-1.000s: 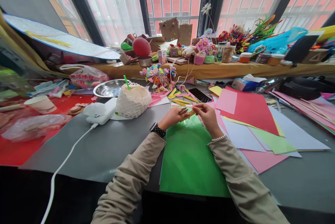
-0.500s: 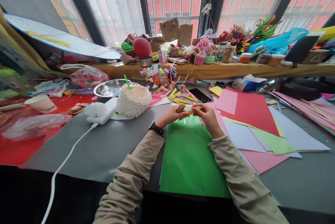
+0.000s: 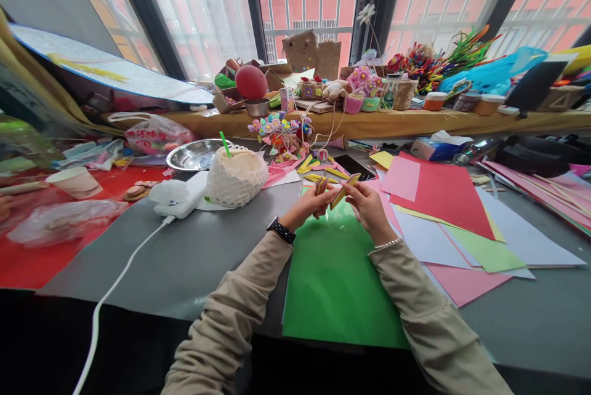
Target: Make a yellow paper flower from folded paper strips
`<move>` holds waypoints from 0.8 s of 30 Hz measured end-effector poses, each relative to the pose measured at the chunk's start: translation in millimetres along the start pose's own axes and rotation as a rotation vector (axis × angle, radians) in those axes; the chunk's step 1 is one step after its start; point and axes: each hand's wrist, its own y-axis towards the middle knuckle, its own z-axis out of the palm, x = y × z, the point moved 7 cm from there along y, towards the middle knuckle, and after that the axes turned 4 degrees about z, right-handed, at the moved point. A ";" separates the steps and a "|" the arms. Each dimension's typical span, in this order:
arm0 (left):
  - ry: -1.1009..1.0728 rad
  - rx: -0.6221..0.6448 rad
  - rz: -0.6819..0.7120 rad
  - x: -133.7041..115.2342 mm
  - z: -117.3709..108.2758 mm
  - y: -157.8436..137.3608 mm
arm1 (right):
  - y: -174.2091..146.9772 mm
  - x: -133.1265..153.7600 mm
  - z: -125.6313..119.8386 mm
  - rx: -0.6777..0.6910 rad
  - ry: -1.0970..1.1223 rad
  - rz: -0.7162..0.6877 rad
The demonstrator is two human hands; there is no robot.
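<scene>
- Yellow strip (image 3: 338,198), between the two hands, above the far part of the green sheet; it looks like thin paper, so probably very light, bendable and easily creased; likely best pinched at its ends.
- Far left of the hands, a netted white fruit (image 3: 236,176) bounds the space; nearer, grey bench (image 3: 221,241) shows between a white cable (image 3: 95,321) and the green sheet, which should give elbow room.
- Left grip (image 3: 310,205): fingers closed on small folded strips (image 3: 321,184), meeting the yellow strip's near end.
- Green sheet (image 3: 341,284) lies beneath both hands, glossy, perhaps slippery; its near side reaches the bench edge; loose yellow strips (image 3: 305,165) lie just beyond.
- Right grip (image 3: 367,205): thumb and fingers pinched on the yellow strip's far end; a phone (image 3: 351,166) lies close beyond.
- Right, layered coloured sheets (image 3: 446,198) crowd sideways movement; their loose edges could snag.
</scene>
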 end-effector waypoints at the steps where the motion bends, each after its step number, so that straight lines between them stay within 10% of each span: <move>1: -0.095 0.008 0.007 -0.7 0.7 0.4 | 0.2 0.3 -2.8 -0.041 0.023 0.009; 9: -0.301 -0.024 0.011 -1.3 -1.7 2.2 | -0.2 1.6 1.5 0.028 0.094 0.024; 16: -0.206 -0.165 -0.033 10.9 -8.6 4.2 | -7.5 0.3 23.0 0.314 -0.023 -0.052; 24: 0.032 -0.270 0.051 5.5 -12.8 2.3 | -10.4 9.5 26.7 0.335 -0.264 -0.180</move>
